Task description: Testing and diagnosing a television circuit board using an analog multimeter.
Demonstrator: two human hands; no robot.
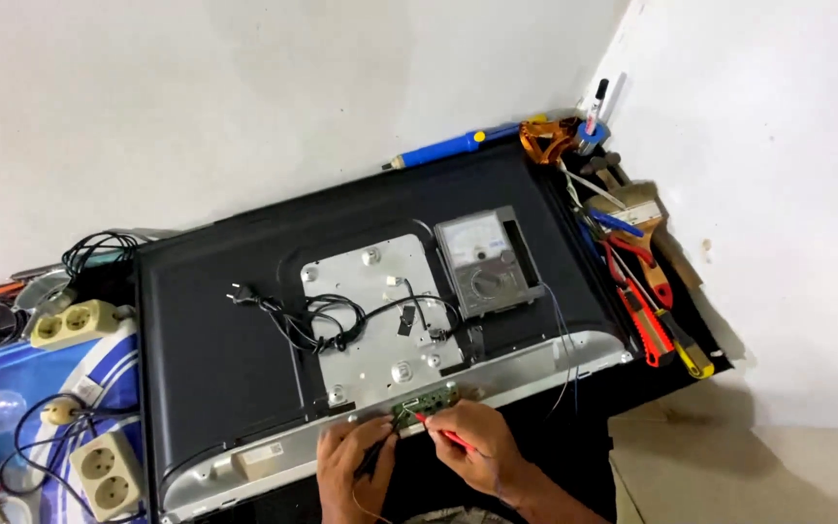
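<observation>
A black flat television [215, 320] lies back-up on a table, with a silver metal plate [370, 291] at its middle and a grey analogue multimeter [482, 260] resting on it. At the near edge sits a small green circuit board [426, 402]. My left hand [353, 461] holds a black test probe against the board's left side. My right hand [467, 446] holds a red test probe [438, 429] with its tip on the board. A black power cord [293, 315] is coiled on the plate.
Along the right edge lie a blue soldering iron [448, 147], red pliers [642, 257], a red utility knife [647, 325], a brush and a screwdriver. Left of the television are cream power strips [75, 323] [109, 471], black cables and a blue cloth. White walls close the back and right.
</observation>
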